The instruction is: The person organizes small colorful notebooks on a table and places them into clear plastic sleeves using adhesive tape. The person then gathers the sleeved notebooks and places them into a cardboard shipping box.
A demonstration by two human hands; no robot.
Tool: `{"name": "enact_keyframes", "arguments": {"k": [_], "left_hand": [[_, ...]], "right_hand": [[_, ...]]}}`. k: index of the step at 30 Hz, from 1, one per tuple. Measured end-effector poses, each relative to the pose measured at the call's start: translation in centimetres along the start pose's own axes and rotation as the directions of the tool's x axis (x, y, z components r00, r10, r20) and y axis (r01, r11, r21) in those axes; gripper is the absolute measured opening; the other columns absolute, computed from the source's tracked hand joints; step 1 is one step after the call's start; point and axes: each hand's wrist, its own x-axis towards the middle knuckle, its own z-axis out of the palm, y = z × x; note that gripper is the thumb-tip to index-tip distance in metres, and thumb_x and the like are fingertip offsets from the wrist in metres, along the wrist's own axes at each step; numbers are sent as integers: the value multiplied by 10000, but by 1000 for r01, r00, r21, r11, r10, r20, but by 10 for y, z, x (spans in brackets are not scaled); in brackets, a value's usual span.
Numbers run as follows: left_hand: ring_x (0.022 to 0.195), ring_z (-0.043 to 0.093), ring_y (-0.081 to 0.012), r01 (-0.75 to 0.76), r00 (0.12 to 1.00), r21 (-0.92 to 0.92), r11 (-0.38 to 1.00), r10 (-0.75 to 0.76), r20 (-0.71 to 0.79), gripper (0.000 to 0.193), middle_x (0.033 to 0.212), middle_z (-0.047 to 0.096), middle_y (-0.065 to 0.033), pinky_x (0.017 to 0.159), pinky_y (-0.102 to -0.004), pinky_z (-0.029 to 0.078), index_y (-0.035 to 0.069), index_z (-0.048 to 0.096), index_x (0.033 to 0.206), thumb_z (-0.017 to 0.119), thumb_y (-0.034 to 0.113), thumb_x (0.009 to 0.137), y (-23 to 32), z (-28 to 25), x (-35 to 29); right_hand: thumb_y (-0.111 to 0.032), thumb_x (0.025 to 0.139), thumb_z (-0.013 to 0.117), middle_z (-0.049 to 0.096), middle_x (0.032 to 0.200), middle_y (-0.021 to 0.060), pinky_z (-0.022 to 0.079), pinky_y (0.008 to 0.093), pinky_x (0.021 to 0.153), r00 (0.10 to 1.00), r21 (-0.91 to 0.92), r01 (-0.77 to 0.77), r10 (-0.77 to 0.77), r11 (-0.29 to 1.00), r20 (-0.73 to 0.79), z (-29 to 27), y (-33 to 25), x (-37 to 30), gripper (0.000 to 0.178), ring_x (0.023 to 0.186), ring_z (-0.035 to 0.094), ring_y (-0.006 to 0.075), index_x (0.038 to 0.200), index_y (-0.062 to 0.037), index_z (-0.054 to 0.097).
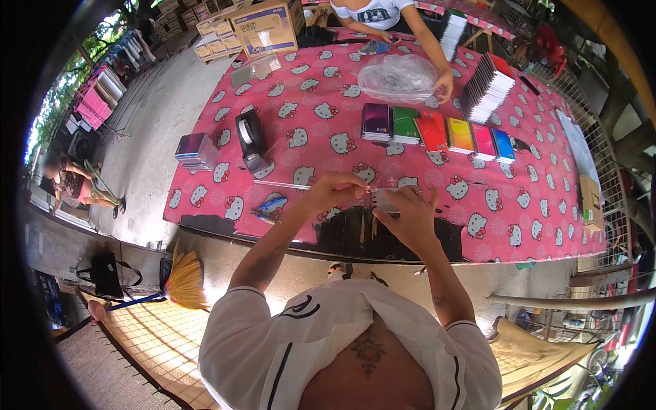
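At the near edge of the table both hands meet over a small pale pad (pixel 387 200) with a dark notched edge, likely a spiral notebook. Clear plastic film (pixel 391 179) shows around it. My left hand (pixel 333 194) is closed, its thumb and fingertips pinching at the pad's left side; what exactly they pinch is too small to make out. My right hand (pixel 412 217) grips the pad from the right, fingers over its top and thumb at its lower edge. Left of the hands stands a black tape dispenser (pixel 251 140). A blue wrapped item (pixel 270 206) lies near my left forearm.
Small notebook stacks in several colours, among them a green one (pixel 404 123), form a row beyond my hands. Tall notebook piles (pixel 486 89) stand behind. A wrapped pack (pixel 196 151) sits far left. Across the table, a co-worker's hand (pixel 444 87) touches a clear plastic bag (pixel 396 76).
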Motion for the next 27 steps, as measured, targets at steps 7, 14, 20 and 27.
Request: {"name": "enact_keyframes", "arguments": {"k": [7, 14, 20, 27], "left_hand": [[1165, 544, -249, -302, 951, 462, 834, 227, 212, 218, 1176, 619, -68, 1000, -408, 402, 116, 749, 1038, 766, 94, 822, 10, 5, 36], [1284, 455, -287, -318, 948, 633, 706, 226, 224, 140, 1353, 530, -89, 1061, -456, 324, 166, 770, 942, 770, 121, 809, 25, 3, 48], [1333, 391, -331, -269, 962, 647, 713, 235, 140, 159, 1456, 459, -96, 1072, -494, 325, 202, 778, 912, 777, 114, 779, 13, 23, 50], [1347, 348, -414, -369, 926, 677, 636, 315, 208, 311, 1504, 370, -134, 1098, -548, 299, 211, 747, 1009, 801, 104, 722, -15, 48, 61]], "right_hand": [[-338, 791, 738, 678, 983, 70, 363, 571, 1021, 982, -16, 132, -128, 991, 141, -4, 10, 13, 330, 1005, 640, 289, 1072, -166, 718], [-146, 775, 758, 640, 1100, 89, 530, 411, 809, 944, 488, -227, 67, 843, 324, -23, 86, 48, 384, 983, 642, 328, 1149, -101, 683], [-216, 726, 831, 537, 1291, 100, 437, 444, 987, 996, 708, -91, 47, 701, 81, 9, 120, -27, 520, 1190, 533, 297, 1212, -140, 663], [-344, 739, 821, 366, 1503, 160, 265, 543, 1134, 961, 229, 194, -231, 954, 151, 31, 83, -35, 590, 1416, 320, 354, 1289, -219, 651]]}}
